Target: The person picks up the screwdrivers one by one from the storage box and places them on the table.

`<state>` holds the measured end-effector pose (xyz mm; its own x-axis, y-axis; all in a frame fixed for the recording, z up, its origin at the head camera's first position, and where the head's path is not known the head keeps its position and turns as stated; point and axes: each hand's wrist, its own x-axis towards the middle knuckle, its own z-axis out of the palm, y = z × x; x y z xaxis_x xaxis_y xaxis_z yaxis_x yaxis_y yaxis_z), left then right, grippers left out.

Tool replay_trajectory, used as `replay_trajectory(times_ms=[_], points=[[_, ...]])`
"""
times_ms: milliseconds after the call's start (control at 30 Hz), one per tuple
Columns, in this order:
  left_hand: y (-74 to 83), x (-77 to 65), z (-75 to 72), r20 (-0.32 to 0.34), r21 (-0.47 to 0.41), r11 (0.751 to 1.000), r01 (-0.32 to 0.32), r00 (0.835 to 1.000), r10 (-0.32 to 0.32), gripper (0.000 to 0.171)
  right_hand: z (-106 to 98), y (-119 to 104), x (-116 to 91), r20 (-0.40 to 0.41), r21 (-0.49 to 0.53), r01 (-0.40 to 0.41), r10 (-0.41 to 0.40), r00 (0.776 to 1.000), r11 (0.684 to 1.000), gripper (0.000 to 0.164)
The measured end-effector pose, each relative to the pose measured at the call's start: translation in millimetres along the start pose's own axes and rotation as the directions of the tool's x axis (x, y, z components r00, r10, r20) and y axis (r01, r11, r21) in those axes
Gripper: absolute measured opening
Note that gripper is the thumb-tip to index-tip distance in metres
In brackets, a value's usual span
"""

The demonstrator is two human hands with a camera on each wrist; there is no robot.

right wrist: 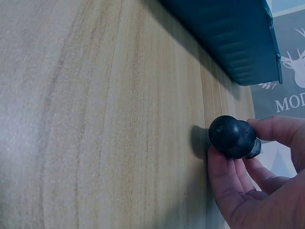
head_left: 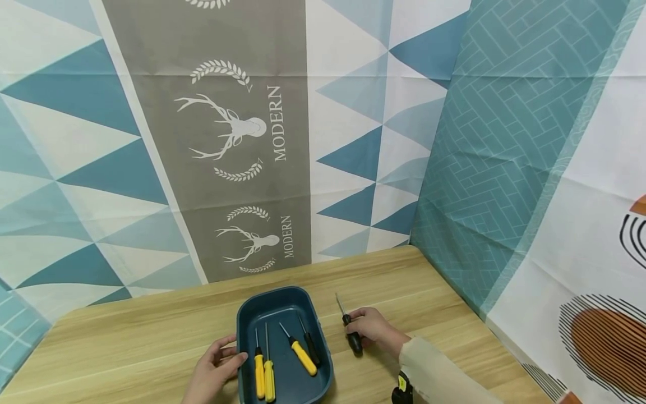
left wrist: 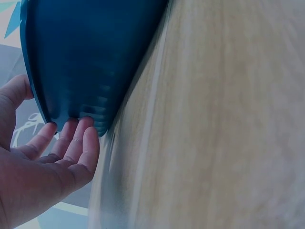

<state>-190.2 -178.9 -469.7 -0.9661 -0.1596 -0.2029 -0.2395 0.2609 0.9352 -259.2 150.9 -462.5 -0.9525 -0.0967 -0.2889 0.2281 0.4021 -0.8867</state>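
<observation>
My right hand (head_left: 370, 325) grips a black-handled screwdriver (head_left: 355, 343), its thin shaft pointing away from me, to the right of a dark blue tray (head_left: 327, 350). Seen end-on in the right wrist view, the rounded black handle (right wrist: 225, 136) sits between thumb and fingers, close over the table. At the tray's left side, my left hand (head_left: 214, 367) pinches the wall, thumb over the rim and fingers against the outside. Inside lie several screwdrivers: two yellow-handled ones (head_left: 259, 376) side by side, a yellow one with a black collar (head_left: 303, 358), and a black one (head_left: 312, 349).
The wooden table (head_left: 151, 348) ends at a patterned cloth wall (head_left: 252, 168) behind and a teal and white cloth (head_left: 504, 168) on the right. A black object with a yellow label (head_left: 402, 387) shows beside the right sleeve (head_left: 439, 370).
</observation>
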Motion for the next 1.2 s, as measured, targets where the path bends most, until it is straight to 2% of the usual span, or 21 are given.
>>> replay_trajectory(times_ms=[1200], points=[[-2.2, 2.2, 0.0, -0.013, 0.004, 1.000, 0.001, 1.000, -0.001, 0.060, 9.3, -7.6, -0.8, -0.030, -0.164, 0.042, -0.047, 0.998, 0.986, 0.034]])
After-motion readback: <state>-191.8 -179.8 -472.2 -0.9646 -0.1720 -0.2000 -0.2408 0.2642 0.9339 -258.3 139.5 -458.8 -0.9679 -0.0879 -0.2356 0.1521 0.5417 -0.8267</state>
